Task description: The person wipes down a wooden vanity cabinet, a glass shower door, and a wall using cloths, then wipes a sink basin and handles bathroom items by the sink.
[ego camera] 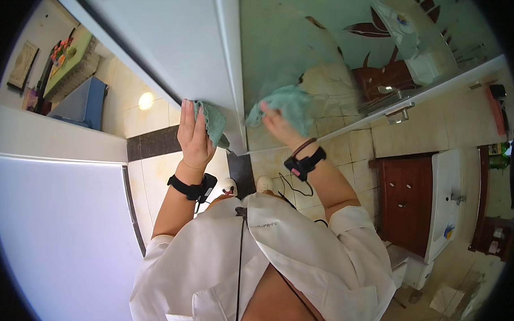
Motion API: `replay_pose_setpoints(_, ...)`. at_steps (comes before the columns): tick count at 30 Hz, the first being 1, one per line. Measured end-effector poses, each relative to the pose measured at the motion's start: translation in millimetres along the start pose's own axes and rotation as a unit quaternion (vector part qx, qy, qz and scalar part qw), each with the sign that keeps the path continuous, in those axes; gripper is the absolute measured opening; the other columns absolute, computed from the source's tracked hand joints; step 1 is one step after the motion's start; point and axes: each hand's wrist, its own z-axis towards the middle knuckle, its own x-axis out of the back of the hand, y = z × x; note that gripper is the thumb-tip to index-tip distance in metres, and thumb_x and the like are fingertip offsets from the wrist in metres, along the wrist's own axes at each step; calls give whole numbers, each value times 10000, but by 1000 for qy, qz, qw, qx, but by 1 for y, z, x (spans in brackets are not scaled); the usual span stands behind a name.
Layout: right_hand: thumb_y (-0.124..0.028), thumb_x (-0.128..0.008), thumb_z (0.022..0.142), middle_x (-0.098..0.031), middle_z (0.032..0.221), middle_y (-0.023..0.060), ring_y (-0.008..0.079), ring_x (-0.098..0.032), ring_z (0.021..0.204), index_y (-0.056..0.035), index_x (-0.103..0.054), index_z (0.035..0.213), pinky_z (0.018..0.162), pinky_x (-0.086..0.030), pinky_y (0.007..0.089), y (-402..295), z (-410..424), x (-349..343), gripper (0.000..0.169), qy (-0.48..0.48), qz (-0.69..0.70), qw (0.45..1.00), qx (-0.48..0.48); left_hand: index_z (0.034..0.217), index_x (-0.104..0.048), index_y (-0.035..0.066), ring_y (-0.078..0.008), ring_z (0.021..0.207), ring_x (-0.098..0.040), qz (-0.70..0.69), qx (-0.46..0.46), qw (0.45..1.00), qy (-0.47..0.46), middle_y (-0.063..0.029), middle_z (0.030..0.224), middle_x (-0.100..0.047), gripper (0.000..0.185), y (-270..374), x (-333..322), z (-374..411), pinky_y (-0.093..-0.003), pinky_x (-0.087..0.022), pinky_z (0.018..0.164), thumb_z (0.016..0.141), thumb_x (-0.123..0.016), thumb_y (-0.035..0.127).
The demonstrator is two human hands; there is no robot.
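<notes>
My left hand holds a green cloth at the lower part of a white door frame panel. Its fingers point up along the panel's left edge. To the right, my right hand presses a second green cloth to a glass pane. That hand and its cloth are blurred. Dark red leaf shapes and a reflected washbasin cabinet show in the pane. Each wrist carries a black strapped device, and a thin cable runs from the right one.
A metal handle sticks out from the glass door's edge. On the right stand a red-brown cabinet and white washbasin. A white surface fills the lower left. Beyond the doorway are a blue box and a green-covered table.
</notes>
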Motion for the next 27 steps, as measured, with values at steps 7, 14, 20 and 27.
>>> replay_pose_setpoints(7,-135,-598,686,-512,978,148,296,-476,920,-118,-473,1180,798,-395,397,-72,87,39,510,82,-69,994,-30,1181,-408,-39,-389,1067,-468,-71,142,987,31,-277,1194,-423,429,-8,26,-21,-376,-403,873,756,-469,-17)
replay_pose_setpoints(14,-212,-502,788,-486,1141,90,257,-483,983,-166,-472,1177,854,-380,421,3,-50,-104,393,-191,81,978,-19,1183,-415,-21,-302,992,-539,-50,198,979,-12,-210,1125,-509,546,-24,48,-40,-335,-423,847,653,-404,-150)
replay_pose_setpoints(20,-171,-509,788,-519,984,113,277,-492,882,-93,-481,1148,805,-388,397,-27,2,-67,369,-141,-117,978,104,1172,-425,3,-352,926,-557,-27,252,967,-27,-223,1086,-522,543,-30,67,-62,-337,-462,769,646,-440,-127)
replay_pose_setpoints(27,-256,-592,732,-428,981,177,306,-427,869,-36,-336,1263,754,-352,421,-113,167,45,629,258,-39,939,222,1142,-456,10,-266,751,-598,-8,299,954,-12,-165,914,-585,532,-25,78,-53,-304,-476,675,629,-444,-132)
